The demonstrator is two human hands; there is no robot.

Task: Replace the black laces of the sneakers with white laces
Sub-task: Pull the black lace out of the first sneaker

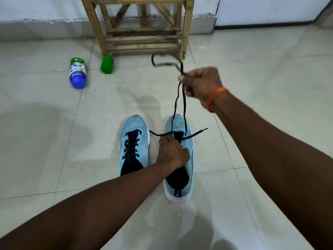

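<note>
Pale tiled floor [54, 123] fills the frame, with a wooden rack [144, 33] at top centre. Two light-blue sneakers stand side by side in the middle. The left sneaker [135, 123] is laced in black; the right sneaker [190, 170] has the left hand [173, 152] on it, grip clasped over its throat. Above, the raised right hand [201, 83] has its grip clenched around the black lace [196, 133], which runs down to that sneaker's front eyelets. A blue-and-white bottle [77, 74] lies at upper left.
</note>
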